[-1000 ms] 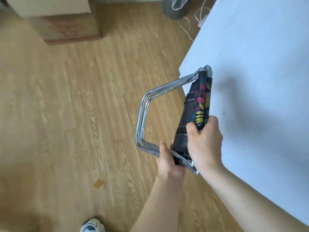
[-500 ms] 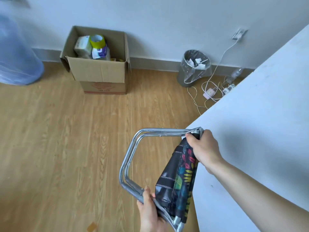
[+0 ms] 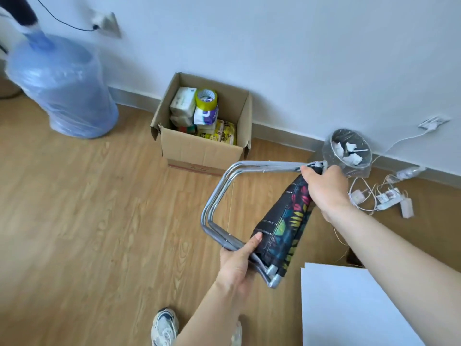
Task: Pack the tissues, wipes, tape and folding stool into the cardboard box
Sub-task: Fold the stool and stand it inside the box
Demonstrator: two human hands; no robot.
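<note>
Leftward, a water jug [image 3: 62, 88] stood beside the open box [image 3: 202, 148], bare floor [image 3: 99, 221] lying before both. Both hands held the folded stool [image 3: 284, 221] above that floor: left hand [image 3: 237, 263] wrapped shut round the lower tubes, right hand [image 3: 324, 188] closed on the top corner. The desk [image 3: 349, 308] edge sat lower right.

Stool seat [image 3: 284, 228] black, multicoloured leaf print; tape [image 3: 206, 99] yellow; box [image 3: 199, 148] brown.
</note>
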